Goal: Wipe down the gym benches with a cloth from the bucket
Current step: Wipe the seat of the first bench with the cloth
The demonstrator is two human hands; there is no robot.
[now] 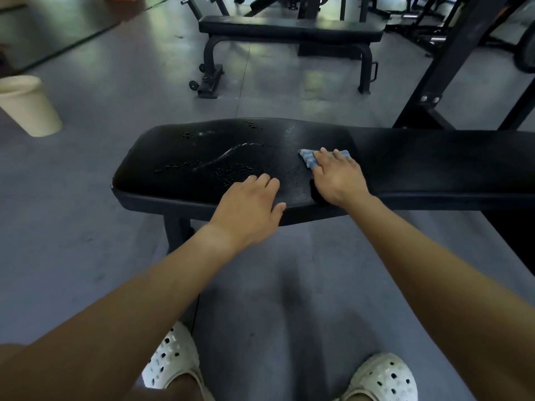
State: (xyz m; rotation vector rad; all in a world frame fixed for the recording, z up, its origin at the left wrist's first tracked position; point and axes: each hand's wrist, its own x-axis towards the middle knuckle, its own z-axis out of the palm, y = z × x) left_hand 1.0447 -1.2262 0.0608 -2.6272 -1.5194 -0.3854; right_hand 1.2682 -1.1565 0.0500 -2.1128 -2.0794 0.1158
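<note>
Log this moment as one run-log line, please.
step: wiping near bench | right hand: presses blue cloth | left hand: rests on pad edge | water droplets: on pad's left end

head view | wide-angle | looks forward and down | close above bench (434, 157)

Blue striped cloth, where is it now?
Head view, right of centre: the blue striped cloth lies on the near black padded bench, pressed under the right hand, right of the water droplets.

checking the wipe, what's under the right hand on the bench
A blue cloth lies under the right hand, pressed on the near bench. Only its edges show past the fingers; the rest is covered.
</note>
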